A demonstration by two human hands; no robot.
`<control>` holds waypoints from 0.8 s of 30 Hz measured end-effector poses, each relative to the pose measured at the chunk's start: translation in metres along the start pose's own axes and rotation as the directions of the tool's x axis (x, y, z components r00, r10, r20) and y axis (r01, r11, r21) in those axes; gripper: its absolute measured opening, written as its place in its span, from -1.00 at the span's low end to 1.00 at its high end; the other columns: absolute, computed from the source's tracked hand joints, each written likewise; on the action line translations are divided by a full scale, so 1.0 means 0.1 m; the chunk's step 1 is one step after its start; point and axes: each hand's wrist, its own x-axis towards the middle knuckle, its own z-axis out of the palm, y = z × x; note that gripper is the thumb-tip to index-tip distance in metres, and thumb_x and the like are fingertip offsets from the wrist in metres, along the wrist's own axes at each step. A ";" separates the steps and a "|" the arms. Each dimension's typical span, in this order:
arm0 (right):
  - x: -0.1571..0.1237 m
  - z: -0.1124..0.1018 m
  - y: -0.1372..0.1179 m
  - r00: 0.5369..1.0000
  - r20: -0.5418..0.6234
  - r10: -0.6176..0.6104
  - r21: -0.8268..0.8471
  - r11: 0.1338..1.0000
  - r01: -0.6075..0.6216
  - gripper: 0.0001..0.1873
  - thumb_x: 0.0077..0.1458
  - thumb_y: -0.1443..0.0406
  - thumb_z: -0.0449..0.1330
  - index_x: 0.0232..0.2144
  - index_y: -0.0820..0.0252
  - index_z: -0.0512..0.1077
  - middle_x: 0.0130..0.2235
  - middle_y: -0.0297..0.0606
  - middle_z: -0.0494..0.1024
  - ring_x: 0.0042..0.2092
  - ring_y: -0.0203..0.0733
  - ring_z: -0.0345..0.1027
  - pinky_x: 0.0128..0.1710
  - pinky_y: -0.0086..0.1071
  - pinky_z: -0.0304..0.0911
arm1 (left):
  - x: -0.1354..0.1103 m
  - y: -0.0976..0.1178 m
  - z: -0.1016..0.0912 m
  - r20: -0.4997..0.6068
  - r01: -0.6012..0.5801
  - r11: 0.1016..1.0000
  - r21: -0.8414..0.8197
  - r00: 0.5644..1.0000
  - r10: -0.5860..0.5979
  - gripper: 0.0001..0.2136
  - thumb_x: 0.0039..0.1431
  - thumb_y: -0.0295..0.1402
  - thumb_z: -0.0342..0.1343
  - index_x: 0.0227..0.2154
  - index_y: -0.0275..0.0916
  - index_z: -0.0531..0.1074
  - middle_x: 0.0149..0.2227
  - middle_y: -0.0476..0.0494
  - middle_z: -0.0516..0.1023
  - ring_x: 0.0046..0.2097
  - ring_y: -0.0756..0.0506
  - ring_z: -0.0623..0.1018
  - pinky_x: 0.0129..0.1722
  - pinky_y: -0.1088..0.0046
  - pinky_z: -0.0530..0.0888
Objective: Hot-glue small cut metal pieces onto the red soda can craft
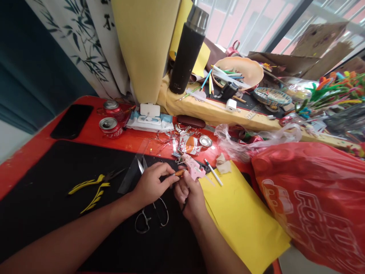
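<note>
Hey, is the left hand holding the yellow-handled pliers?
No, the yellow-handled pliers lie on the black mat, apart from the left hand, which pinches a small orange piece.

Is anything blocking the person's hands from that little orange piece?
Nothing visible does: the left hand pinches the small orange piece directly, and the right hand is right against it. A pink glue gun sits just beyond, not between them.

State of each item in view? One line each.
left hand: pinching small orange piece
right hand: wrapped around pink hot glue gun
scissors: open, on black mat
yellow-handled pliers: handles spread
red soda can: opened
black thermos: upright, capped
</note>
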 end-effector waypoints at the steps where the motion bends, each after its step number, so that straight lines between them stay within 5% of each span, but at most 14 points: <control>1: 0.00 0.00 0.00 1.000 0.000 0.000 0.000 1.000 0.000 -0.48 0.12 -0.04 0.59 -0.11 0.19 0.61 -0.70 -0.68 0.21 -0.72 -0.45 -0.06 -0.70 -0.55 -0.10 | 0.00 0.00 0.00 -0.003 0.001 1.000 0.002 1.000 -0.001 -0.87 0.34 -0.32 0.34 -0.35 -0.15 0.58 -0.35 -0.06 0.65 -0.27 -0.12 0.65 -0.26 0.42 0.57; 24: 0.01 -0.02 0.02 1.000 0.015 0.023 0.018 1.000 -0.023 -0.53 0.14 -0.02 0.58 -0.13 0.16 0.59 -0.68 -0.66 0.21 -0.70 -0.43 -0.08 -0.72 -0.56 -0.08 | 0.01 -0.01 0.02 -0.047 -0.006 0.999 0.033 0.999 0.007 -0.92 0.33 -0.31 0.34 -0.30 -0.13 0.61 -0.34 -0.03 0.67 -0.27 -0.11 0.61 -0.22 0.39 0.54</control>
